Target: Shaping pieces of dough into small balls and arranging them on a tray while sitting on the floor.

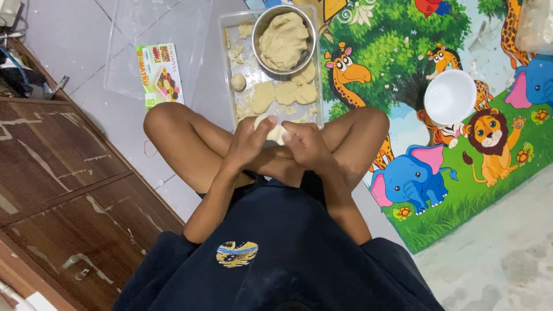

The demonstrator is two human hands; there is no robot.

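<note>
Left hand (249,141), right hand (305,144) meet above crossed shins, fingers curled, grip closed; forearms angle inward, elbows bent.

Ahead of the hands, the tiled floor (75,40) bears a clear tray (228,69), a leaflet (160,75) (leftward), and an animal-print mat (403,86).
</note>
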